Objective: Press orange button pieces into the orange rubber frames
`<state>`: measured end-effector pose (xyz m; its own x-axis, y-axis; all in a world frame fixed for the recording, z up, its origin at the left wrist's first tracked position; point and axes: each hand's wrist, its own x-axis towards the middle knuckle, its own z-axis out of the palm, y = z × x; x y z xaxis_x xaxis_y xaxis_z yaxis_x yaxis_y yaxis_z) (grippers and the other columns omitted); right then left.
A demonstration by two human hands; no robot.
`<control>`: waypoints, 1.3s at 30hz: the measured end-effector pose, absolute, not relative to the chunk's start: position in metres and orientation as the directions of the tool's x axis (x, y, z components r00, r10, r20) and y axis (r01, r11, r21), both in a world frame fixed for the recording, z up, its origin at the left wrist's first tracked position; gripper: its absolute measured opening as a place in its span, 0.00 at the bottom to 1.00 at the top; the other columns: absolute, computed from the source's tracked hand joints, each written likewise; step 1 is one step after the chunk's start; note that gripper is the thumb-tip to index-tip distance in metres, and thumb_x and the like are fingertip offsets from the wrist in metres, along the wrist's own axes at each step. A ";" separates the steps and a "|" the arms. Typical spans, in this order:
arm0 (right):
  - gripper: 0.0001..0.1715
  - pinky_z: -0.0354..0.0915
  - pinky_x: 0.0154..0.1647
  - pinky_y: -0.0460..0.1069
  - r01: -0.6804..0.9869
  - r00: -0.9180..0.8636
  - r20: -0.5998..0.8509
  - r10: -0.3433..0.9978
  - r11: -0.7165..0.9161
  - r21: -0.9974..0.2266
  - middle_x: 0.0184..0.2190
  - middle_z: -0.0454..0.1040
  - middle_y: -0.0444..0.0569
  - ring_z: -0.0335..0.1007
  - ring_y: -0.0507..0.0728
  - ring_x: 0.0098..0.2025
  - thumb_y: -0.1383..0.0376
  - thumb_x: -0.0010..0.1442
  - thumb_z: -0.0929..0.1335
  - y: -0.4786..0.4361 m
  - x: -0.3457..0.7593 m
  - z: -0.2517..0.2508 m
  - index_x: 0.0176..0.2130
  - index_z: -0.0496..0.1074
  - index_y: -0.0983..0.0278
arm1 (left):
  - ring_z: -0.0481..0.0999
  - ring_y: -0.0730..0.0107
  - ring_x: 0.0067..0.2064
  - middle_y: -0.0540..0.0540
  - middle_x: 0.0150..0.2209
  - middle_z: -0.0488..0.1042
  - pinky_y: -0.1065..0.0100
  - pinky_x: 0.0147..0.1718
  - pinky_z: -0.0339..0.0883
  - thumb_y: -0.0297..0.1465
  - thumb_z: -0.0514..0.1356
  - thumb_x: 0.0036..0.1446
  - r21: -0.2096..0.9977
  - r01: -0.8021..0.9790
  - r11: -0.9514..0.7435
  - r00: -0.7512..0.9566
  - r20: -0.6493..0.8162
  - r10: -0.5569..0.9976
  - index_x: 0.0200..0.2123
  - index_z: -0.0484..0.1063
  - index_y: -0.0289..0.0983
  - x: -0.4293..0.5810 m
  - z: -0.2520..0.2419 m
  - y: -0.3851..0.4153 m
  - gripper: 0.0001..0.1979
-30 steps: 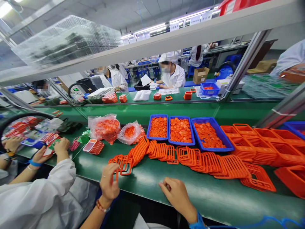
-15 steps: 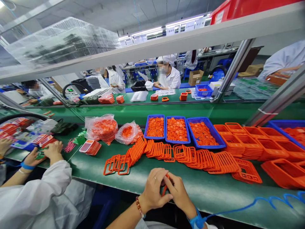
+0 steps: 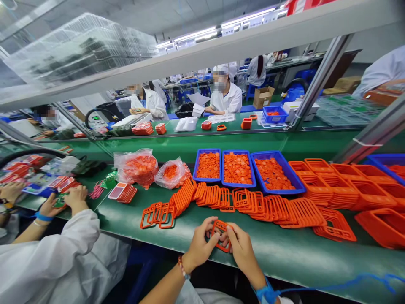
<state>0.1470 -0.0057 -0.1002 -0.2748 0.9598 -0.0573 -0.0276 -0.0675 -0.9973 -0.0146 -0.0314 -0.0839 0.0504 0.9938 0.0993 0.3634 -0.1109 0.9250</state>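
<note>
Both my hands hold one orange plastic frame (image 3: 220, 231) just above the near edge of the green table (image 3: 284, 257). My left hand (image 3: 200, 244) grips its left side with fingers curled. My right hand (image 3: 242, 249) pinches its right side. A blue strap circles my right wrist and a bead bracelet my left. Just beyond my hands, a long row of overlapping orange frames (image 3: 240, 202) lies across the table.
Three blue trays (image 3: 278, 155) of small orange parts stand behind the row, with two plastic bags of orange parts (image 3: 139, 166) to their left. Stacked orange baskets (image 3: 348, 185) fill the right. A co-worker's hands (image 3: 63, 200) work at the left. Other people sit across the far bench.
A second ago my left hand was lifting a frame from the row's left end, my right resting apart on the table. Both hands came together, and the frame now shows turned up between them.
</note>
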 end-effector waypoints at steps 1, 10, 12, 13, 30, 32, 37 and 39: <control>0.28 0.64 0.25 0.47 -0.031 -0.260 -0.064 0.963 -0.075 -0.997 0.26 0.75 0.48 0.72 0.55 0.25 0.45 0.68 0.62 -0.005 0.147 -0.102 0.43 0.74 0.66 | 0.74 0.68 0.30 0.46 0.30 0.78 0.67 0.34 0.68 0.45 0.57 0.65 0.946 0.320 -0.056 0.024 0.051 0.998 0.58 0.67 0.33 -0.014 -0.083 -0.030 0.26; 0.22 0.64 0.31 0.47 0.106 -0.199 0.024 0.980 0.046 -0.993 0.30 0.78 0.51 0.72 0.55 0.30 0.50 0.66 0.66 -0.006 0.146 -0.104 0.37 0.78 0.65 | 0.63 0.76 0.20 0.54 0.17 0.65 0.72 0.23 0.59 0.52 0.58 0.60 0.982 0.161 0.102 -0.117 -0.083 0.990 0.39 0.74 0.32 -0.010 -0.083 -0.023 0.26; 0.22 0.64 0.30 0.47 0.122 -0.184 0.036 0.982 0.059 -0.991 0.30 0.78 0.50 0.71 0.54 0.29 0.50 0.65 0.67 -0.007 0.146 -0.104 0.35 0.78 0.65 | 0.62 0.76 0.20 0.54 0.17 0.65 0.72 0.23 0.58 0.53 0.58 0.60 0.983 0.151 0.106 -0.128 -0.087 0.988 0.38 0.74 0.32 -0.010 -0.082 -0.023 0.26; 0.22 0.64 0.30 0.47 0.113 -0.179 0.032 0.983 0.053 -0.992 0.29 0.77 0.50 0.70 0.54 0.28 0.50 0.64 0.67 -0.007 0.146 -0.104 0.35 0.78 0.65 | 0.63 0.75 0.20 0.54 0.17 0.65 0.72 0.23 0.59 0.53 0.58 0.60 0.984 0.146 0.107 -0.125 -0.089 0.988 0.38 0.74 0.32 -0.010 -0.081 -0.023 0.26; 0.26 0.73 0.23 0.49 -0.344 0.029 -0.175 0.984 -0.155 -0.926 0.30 0.80 0.52 0.75 0.55 0.23 0.46 0.59 0.71 -0.007 0.148 -0.107 0.44 0.73 0.66 | 0.67 0.75 0.24 0.50 0.24 0.74 0.71 0.27 0.60 0.42 0.65 0.56 0.971 0.214 0.110 -0.057 -0.100 0.993 0.45 0.76 0.31 -0.011 -0.075 -0.025 0.21; 0.31 0.72 0.23 0.50 -0.334 -0.004 -0.175 0.985 -0.166 -0.928 0.30 0.80 0.53 0.74 0.55 0.23 0.45 0.59 0.71 -0.007 0.149 -0.109 0.47 0.73 0.67 | 0.67 0.76 0.23 0.50 0.23 0.73 0.72 0.26 0.60 0.44 0.66 0.55 0.978 0.171 0.121 -0.063 -0.112 0.992 0.46 0.76 0.31 -0.011 -0.076 -0.025 0.23; 0.29 0.69 0.22 0.48 -0.253 -0.113 -0.149 0.982 -0.173 -0.952 0.24 0.78 0.51 0.73 0.55 0.22 0.44 0.59 0.71 -0.010 0.149 -0.107 0.42 0.76 0.68 | 0.65 0.78 0.19 0.50 0.23 0.72 0.72 0.21 0.59 0.54 0.64 0.53 0.992 0.042 0.123 -0.247 -0.109 0.963 0.44 0.76 0.30 -0.013 -0.078 -0.021 0.32; 0.27 0.67 0.22 0.46 -0.190 -0.146 -0.135 0.980 -0.162 -0.968 0.22 0.76 0.49 0.74 0.55 0.24 0.45 0.59 0.71 -0.011 0.148 -0.105 0.39 0.76 0.67 | 0.63 0.79 0.18 0.51 0.22 0.71 0.73 0.19 0.58 0.57 0.64 0.51 0.993 0.025 0.115 -0.336 -0.100 0.937 0.42 0.76 0.30 -0.014 -0.079 -0.020 0.34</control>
<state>0.1480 -0.0115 -0.1049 -0.1458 0.9801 -0.1349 -0.1905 -0.1617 -0.9683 -0.0138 -0.0198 -0.0787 -0.3357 0.9366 -0.1000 0.0254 0.1151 0.9930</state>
